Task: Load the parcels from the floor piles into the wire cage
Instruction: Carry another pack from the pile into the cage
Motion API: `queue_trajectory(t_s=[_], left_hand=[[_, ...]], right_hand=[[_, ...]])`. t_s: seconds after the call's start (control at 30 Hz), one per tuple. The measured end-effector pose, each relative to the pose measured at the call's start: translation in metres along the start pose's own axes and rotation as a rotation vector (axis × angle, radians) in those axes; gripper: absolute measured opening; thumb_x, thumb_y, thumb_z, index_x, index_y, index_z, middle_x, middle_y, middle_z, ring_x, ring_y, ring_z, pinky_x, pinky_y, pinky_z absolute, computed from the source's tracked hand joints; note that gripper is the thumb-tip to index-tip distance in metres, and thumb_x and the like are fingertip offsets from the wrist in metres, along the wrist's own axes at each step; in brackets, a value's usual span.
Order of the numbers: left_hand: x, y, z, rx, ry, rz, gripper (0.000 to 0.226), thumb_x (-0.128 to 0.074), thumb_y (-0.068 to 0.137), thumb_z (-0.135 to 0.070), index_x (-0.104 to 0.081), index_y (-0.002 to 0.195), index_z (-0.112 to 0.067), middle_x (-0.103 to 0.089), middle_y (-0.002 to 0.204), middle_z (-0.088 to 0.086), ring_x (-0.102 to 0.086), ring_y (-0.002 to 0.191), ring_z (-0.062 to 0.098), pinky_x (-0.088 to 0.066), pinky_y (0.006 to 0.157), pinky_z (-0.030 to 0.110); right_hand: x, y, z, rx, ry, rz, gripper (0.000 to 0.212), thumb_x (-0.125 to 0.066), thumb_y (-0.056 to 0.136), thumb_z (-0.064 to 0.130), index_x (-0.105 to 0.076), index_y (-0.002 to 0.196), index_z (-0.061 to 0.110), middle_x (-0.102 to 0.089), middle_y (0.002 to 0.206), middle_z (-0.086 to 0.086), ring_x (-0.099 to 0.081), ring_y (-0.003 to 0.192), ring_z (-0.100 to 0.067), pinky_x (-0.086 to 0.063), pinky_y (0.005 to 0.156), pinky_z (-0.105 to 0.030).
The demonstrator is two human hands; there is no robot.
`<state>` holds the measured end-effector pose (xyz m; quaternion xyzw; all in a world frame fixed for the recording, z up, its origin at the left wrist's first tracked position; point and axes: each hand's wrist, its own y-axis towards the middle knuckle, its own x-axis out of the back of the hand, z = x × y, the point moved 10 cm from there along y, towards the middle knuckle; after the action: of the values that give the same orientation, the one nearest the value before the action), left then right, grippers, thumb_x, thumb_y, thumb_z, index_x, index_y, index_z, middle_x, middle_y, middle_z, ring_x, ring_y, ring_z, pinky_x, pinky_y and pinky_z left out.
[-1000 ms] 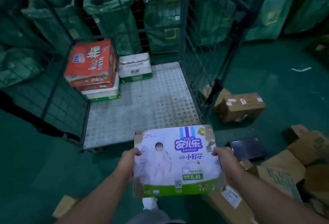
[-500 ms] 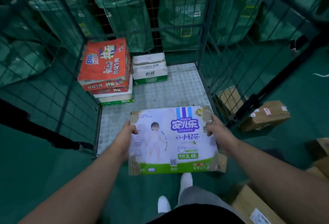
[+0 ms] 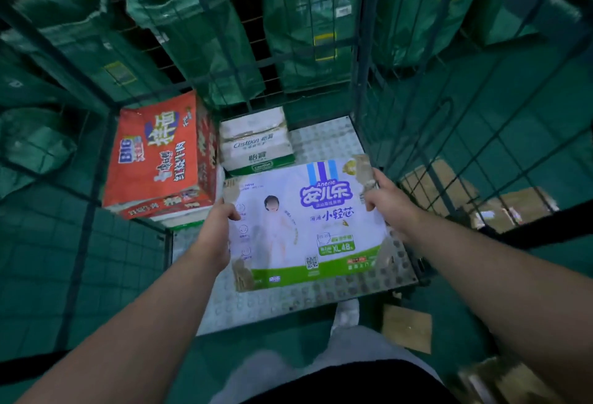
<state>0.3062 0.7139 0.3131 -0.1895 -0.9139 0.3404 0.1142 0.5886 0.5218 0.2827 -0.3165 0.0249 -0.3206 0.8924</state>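
Head view: grips one white diaper parcel (image 3: 308,224) by its side edges, left hand (image 3: 218,230) and right hand (image 3: 390,204) both curled round it. Carried forward since half a second ago, from the open front edge to over the floor of the wire cage (image 3: 361,83), close to the load. Counted inside: one red parcel (image 3: 154,153) topping a stack, layers beneath unclear; one white-green parcel (image 3: 256,144) beside. Behind the right mesh, two brown boxes (image 3: 433,185).

In the wire cage (image 3: 361,99) a stack (image 3: 157,153) stands left of a pack (image 3: 256,140), a parcel (image 3: 308,224) before them.
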Motion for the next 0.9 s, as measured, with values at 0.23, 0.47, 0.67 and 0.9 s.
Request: queue_trajectory(t_s=[0.23, 0.47, 0.67, 0.9], left_hand=[[-0.065, 0.034, -0.113, -0.097, -0.037, -0.046, 0.061, -0.054, 0.075, -0.023, -0.042, 0.122, 0.014, -0.049, 0.131, 0.035, -0.064, 0.119, 0.025, -0.052, 0.096, 0.037], [-0.113, 0.098, -0.181, -0.212, -0.089, 0.010, 0.062, -0.040, 0.083, -0.005, -0.054, 0.139, -0.026, -0.067, 0.118, 0.000, -0.063, 0.096, 0.027, -0.055, 0.059, 0.034], [-0.153, 0.187, -0.143, -0.061, -0.005, 0.054, 0.028, -0.050, 0.071, -0.015, -0.056, 0.098, -0.012, -0.061, 0.087, 0.012, -0.056, 0.078, 0.038, -0.058, 0.054, 0.031], [-0.177, 0.291, -0.036, 0.357, 0.192, 0.023, 0.026, -0.060, 0.059, -0.023, -0.050, 0.083, -0.018, -0.038, 0.083, 0.011, -0.041, 0.077, 0.025, -0.042, 0.072, 0.039]], right_hand=[[0.045, 0.086, 0.099, 0.079, 0.006, 0.004, 0.093, -0.050, 0.055, 0.013, -0.044, 0.143, 0.043, -0.060, 0.132, 0.001, -0.053, 0.123, -0.028, -0.047, 0.098, -0.044], [0.079, 0.144, 0.160, 0.160, 0.065, -0.098, 0.087, -0.050, 0.061, 0.007, -0.045, 0.141, 0.043, -0.063, 0.126, 0.002, -0.057, 0.113, -0.025, -0.049, 0.090, -0.037], [0.085, 0.206, 0.113, 0.022, 0.038, -0.157, 0.075, -0.050, 0.071, -0.003, -0.050, 0.133, 0.039, -0.067, 0.112, -0.012, -0.057, 0.089, -0.026, -0.047, 0.071, -0.035], [0.078, 0.282, 0.007, -0.312, -0.038, -0.254, 0.067, -0.060, 0.072, 0.013, -0.049, 0.133, 0.037, -0.064, 0.098, -0.010, -0.065, 0.078, -0.031, -0.056, 0.064, -0.043]])
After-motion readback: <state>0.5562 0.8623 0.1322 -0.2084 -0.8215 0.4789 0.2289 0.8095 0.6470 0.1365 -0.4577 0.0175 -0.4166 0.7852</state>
